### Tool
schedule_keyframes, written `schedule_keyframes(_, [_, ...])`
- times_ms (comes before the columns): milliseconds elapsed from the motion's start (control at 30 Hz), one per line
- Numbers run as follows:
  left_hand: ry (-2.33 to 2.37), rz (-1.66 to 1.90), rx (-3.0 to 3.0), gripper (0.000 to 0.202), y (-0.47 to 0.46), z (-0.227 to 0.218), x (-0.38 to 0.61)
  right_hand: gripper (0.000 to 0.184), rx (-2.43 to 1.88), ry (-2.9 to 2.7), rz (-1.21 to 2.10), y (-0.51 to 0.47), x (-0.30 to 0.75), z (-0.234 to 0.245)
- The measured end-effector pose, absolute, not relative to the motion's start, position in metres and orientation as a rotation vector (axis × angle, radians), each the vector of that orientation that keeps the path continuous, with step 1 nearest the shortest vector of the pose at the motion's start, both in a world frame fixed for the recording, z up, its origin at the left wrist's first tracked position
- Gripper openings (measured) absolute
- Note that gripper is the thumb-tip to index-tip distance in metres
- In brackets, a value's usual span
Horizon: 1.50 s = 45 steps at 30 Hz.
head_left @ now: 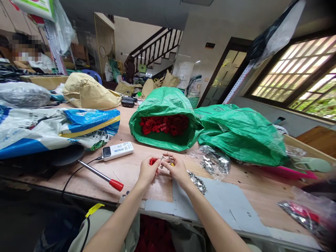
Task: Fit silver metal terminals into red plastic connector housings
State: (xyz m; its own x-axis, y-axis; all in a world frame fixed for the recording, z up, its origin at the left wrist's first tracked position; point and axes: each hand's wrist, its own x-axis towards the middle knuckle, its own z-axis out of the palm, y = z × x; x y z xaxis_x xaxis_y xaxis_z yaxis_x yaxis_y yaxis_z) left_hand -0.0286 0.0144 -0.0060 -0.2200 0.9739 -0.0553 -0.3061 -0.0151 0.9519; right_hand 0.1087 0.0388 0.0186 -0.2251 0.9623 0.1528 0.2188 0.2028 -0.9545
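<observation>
My left hand (148,170) is closed around a small red plastic piece (153,161) above the wooden table (89,182). My right hand (176,168) pinches a small silver metal part (165,158) right against that red piece, fingertips of both hands meeting. A loose pile of small metal clips (197,182) lies just right of my right wrist. Behind my hands an open green bag (165,119) lies on its side, full of red plastic pieces (164,125).
A clear bag of metal parts (212,161) and a second green bag (236,134) lie to the right. At left are a white power strip (117,151), a metal rod with a red tip (101,175) and a blue-white sack (57,127). A person sits at the far left.
</observation>
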Motion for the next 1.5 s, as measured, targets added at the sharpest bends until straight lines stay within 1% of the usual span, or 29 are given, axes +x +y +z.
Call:
schedule_keyframes(67, [1.181,1.496,0.864,0.032,0.016,-0.008,-0.029,0.05,-1.16,-1.665,1.02,0.041,0.113,0.022])
schedule_keyframes(200, [1.256,1.473,0.891,0.027,0.017,-0.013,-0.031,0.032,-1.253,-1.758,0.874,0.052,0.131,0.03])
schedule_keyframes(367, [1.281,1.435,0.914,0.029,0.015,-0.012,-0.03,0.009,-1.334,-1.952,0.782,0.061,0.15,0.031])
schedule_keyframes(533, [1.278,1.41,0.916,0.028,0.012,-0.012,-0.028,0.003,-1.338,-2.032,0.807,0.057,0.146,0.023])
schedule_keyframes(667, [1.207,1.411,0.907,0.029,0.01,-0.011,-0.027,0.009,-1.304,-1.941,0.883,0.055,0.142,0.025])
schedule_keyframes(733, [1.141,1.415,0.872,0.031,0.01,-0.008,-0.026,0.017,-1.289,-1.87,0.953,0.053,0.141,0.029])
schedule_keyframes(833, [1.006,1.425,0.753,0.034,0.009,0.002,-0.026,0.036,-1.288,-1.748,1.085,0.045,0.141,0.037])
schedule_keyframes(967, [0.78,1.424,0.618,0.03,0.003,0.018,-0.026,0.046,-1.262,-1.643,1.292,0.027,0.146,0.05])
schedule_keyframes(1033, [0.637,1.416,0.582,0.032,-0.003,0.023,-0.026,0.047,-1.223,-1.567,1.422,0.019,0.15,0.056])
schedule_keyframes(1100, [0.516,1.404,0.557,0.039,-0.008,0.024,-0.025,0.047,-1.186,-1.447,1.541,0.011,0.154,0.059])
schedule_keyframes(1167, [0.482,1.38,0.552,0.045,-0.013,0.023,-0.022,0.047,-1.168,-1.351,1.593,0.005,0.156,0.059])
schedule_keyframes(1300, [0.588,1.363,0.66,0.048,-0.018,0.018,-0.017,0.044,-1.161,-1.296,1.546,-0.004,0.159,0.055])
schedule_keyframes(1367, [0.678,1.459,0.819,0.048,-0.019,0.014,-0.014,0.043,-1.145,-1.232,1.521,-0.008,0.16,0.051])
schedule_keyframes(1500, [0.849,1.716,1.347,0.046,-0.022,0.002,-0.004,0.044,-1.123,-1.105,1.436,-0.015,0.16,0.042])
